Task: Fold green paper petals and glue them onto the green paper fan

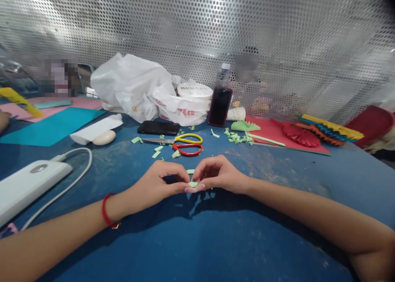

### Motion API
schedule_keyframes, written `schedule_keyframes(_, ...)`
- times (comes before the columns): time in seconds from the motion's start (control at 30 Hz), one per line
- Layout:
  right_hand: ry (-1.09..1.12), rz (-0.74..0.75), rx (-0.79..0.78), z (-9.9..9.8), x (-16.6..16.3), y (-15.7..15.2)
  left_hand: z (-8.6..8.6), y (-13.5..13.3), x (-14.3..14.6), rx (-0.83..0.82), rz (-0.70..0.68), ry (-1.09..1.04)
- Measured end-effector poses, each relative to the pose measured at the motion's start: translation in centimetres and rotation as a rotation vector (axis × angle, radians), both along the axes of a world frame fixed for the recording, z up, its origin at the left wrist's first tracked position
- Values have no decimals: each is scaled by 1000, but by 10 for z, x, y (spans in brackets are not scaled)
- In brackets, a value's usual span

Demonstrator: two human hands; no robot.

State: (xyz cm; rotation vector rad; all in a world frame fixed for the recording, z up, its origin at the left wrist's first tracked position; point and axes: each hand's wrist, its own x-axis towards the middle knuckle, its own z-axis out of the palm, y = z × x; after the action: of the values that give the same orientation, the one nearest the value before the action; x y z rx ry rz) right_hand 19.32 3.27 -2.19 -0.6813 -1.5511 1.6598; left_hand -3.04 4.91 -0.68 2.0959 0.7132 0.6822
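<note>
My left hand [165, 179] and my right hand [220, 176] meet above the blue table. Between their fingertips is a small light green paper piece [193, 184], pinched from both sides. Just behind the fingers another green paper scrap [191, 171] lies on the table. Beyond my hands rest scissors [174, 141] with one yellow and one red handle loop, their blades pointing left. Several green scraps [157, 151] are scattered about the blades. A red string bracelet [106, 211] circles my left wrist.
A white power bank [27, 183] with a cable [74, 187] lies at left, near blue paper [51, 125]. White plastic bags [132, 84], a black case [158, 127] and a leaning phone [220, 106] stand behind. Folded green paper [246, 126] and red sheets [265, 136] lie at right.
</note>
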Motion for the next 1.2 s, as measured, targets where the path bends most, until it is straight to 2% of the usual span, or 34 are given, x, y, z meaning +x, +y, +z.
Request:
schedule_keyframes(0.2,-167,-9,70,1,-1,-6,0,0,-1,-70,-126,4)
schedule_keyframes(0.33,-214,-18,72,1,-1,-7,0,1,-1,-94,-112,24)
schedule_keyframes(0.9,-208,112,99,5,0,-4,0,4,-4,-181,-207,9)
schedule_keyframes(1.2,-230,142,105,4,1,-3,2,2,-3,-142,-226,20)
